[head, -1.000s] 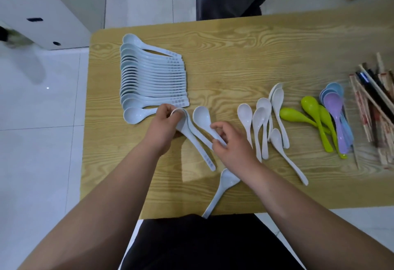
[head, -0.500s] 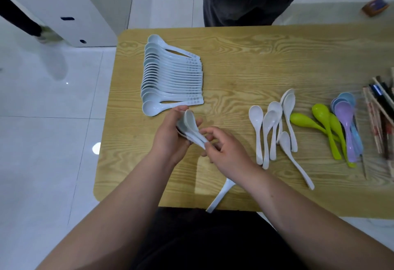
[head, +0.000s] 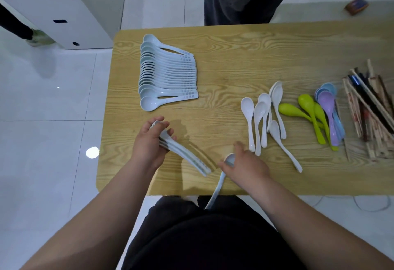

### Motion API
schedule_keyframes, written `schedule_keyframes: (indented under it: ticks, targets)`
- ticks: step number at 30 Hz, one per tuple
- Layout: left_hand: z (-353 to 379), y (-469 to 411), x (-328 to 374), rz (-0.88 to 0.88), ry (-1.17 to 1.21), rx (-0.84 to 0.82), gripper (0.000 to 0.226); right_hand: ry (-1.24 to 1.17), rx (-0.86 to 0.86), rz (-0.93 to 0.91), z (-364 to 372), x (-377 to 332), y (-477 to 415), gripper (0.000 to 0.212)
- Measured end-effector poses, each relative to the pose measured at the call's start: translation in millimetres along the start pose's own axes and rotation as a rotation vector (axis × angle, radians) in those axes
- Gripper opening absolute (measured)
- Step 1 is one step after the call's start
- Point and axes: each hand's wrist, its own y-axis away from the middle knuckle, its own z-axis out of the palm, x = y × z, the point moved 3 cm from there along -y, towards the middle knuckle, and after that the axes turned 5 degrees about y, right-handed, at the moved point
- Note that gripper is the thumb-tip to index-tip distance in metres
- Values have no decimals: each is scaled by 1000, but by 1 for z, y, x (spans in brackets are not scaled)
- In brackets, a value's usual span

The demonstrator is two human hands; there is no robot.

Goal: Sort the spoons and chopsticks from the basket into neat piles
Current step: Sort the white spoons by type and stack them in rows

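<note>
Left hand (head: 149, 144) curled round a small stack of pale blue spoons (head: 183, 154), bowls in the fist, handles slanting toward the near edge above the table (head: 234, 56). Right hand (head: 245, 166) lies over the bowl of a single pale spoon (head: 216, 191) whose handle overhangs the near edge; fingers blurred, cannot tell if it grips or only touches. Far left: long overlapping row of pale blue spoons (head: 168, 77). Right of centre: loose cluster of white spoons (head: 264, 116), then 3 green spoons (head: 309, 112), then a purple-and-blue spoon pile (head: 329, 109), then chopsticks (head: 368, 109) heaped at the right edge
</note>
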Motion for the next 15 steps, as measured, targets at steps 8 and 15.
schedule_keyframes:
  ticks: [8, 15]
  targets:
    - [-16, 14, 0, -89, 12, -74, 16, -156, -14, 7, 9, -29, -8, 77]
    - [-41, 28, 12, -163, -90, -186, 6, -742, 76, -207, -44, -118, 36, 58]
